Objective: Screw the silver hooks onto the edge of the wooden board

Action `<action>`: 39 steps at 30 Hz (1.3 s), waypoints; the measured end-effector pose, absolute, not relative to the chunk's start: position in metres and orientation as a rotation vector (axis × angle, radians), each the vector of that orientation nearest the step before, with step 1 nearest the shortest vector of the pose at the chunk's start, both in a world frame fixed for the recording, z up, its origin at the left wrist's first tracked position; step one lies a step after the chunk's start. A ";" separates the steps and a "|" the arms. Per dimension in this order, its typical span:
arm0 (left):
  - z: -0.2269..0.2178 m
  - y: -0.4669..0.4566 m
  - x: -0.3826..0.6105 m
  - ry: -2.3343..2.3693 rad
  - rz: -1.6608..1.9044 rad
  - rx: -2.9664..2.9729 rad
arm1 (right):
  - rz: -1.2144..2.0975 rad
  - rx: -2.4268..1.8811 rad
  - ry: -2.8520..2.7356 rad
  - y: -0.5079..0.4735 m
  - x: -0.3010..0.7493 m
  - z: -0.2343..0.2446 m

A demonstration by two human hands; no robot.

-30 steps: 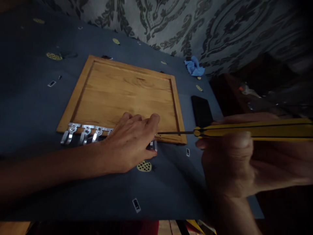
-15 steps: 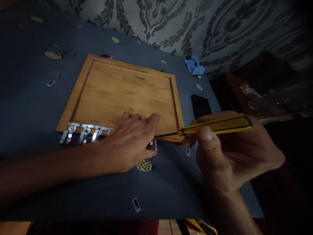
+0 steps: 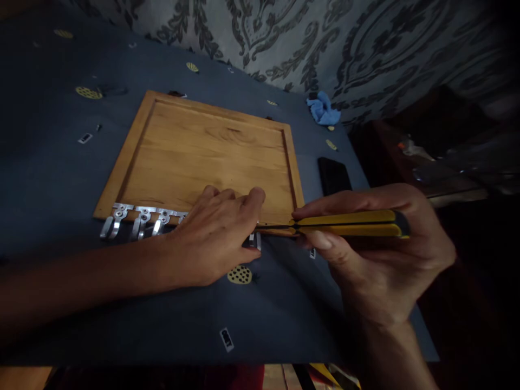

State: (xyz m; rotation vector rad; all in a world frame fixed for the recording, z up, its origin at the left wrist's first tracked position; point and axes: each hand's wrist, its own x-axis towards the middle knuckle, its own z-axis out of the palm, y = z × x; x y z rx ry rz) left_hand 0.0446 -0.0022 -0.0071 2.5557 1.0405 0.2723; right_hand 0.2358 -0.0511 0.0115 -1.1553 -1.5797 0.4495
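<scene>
A framed wooden board (image 3: 211, 146) lies flat, with a silver hook rail (image 3: 144, 212) along its near edge. Several metal hooks of the rail stick out toward me. My left hand (image 3: 215, 238) presses over the rail's right part, fingers bent on the board and thumb by the end hook (image 3: 255, 241). In my right hand (image 3: 374, 254) is a yellow-and-black screwdriver (image 3: 349, 224), held nearly level between thumb and fingers. Its thin shaft points left along the board's near edge, and the tip is hidden at my left hand.
A dark blue cloth (image 3: 162, 319) with pineapple prints covers the table. Right of the board lies a black phone-like slab (image 3: 333, 176); a crumpled blue cloth (image 3: 324, 108) sits near the patterned wall (image 3: 276, 38). A small screw-like piece (image 3: 98, 127) lies at left.
My right hand has moved slightly left and turned the screwdriver; its handle sits lower and more level, with the fingers nearer the shaft. My left hand and the board have stayed put.
</scene>
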 end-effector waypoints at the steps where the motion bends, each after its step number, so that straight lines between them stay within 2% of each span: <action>1: -0.008 -0.002 0.044 1.039 0.283 2.556 | 0.493 -1.151 -1.578 -0.051 0.236 0.013; 5: -0.009 -0.002 0.044 1.030 0.317 2.557 | 0.631 -1.142 -1.592 -0.050 0.239 0.017; 11: -0.007 -0.001 0.044 1.026 0.309 2.552 | 0.446 -1.066 -1.579 -0.045 0.237 0.009; 18: -0.010 -0.002 0.042 1.023 0.315 2.578 | 0.638 -1.115 -1.531 -0.047 0.239 0.012; 39: -0.009 -0.002 0.044 1.026 0.304 2.567 | 0.623 -0.973 -1.501 -0.046 0.238 0.010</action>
